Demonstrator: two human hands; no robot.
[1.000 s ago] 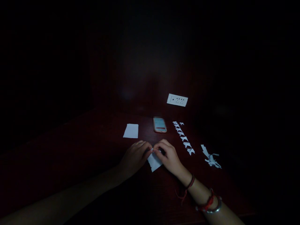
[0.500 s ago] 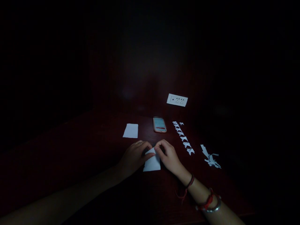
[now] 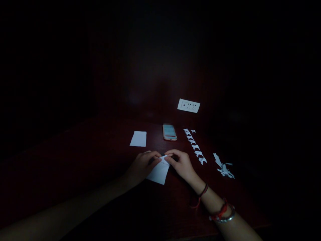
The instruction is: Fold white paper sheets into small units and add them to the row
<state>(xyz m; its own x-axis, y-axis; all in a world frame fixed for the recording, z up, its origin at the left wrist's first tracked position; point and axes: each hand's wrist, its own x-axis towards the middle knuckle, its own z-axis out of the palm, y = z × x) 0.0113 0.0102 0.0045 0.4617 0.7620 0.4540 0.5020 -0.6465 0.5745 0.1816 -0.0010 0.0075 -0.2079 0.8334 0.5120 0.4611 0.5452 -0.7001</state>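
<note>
Pinching with thumbs and fingers in the head view, the left hand (image 3: 142,168) and right hand (image 3: 182,164) are holding a thin, white, four-sided paper sheet (image 3: 158,174) by its far edge, over the dark-red wooden desk (image 3: 175,209). Its long axis is running toward the wearer, leaning left. Both hands are curving inward, knuckles up, fingertips nearly meeting.

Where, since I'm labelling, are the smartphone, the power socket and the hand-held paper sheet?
Smartphone (image 3: 169,131), head view: middle of its screen.
Power socket (image 3: 188,105), head view: middle of its faceplate.
Hand-held paper sheet (image 3: 159,173), head view: lower, uncovered part.
</note>
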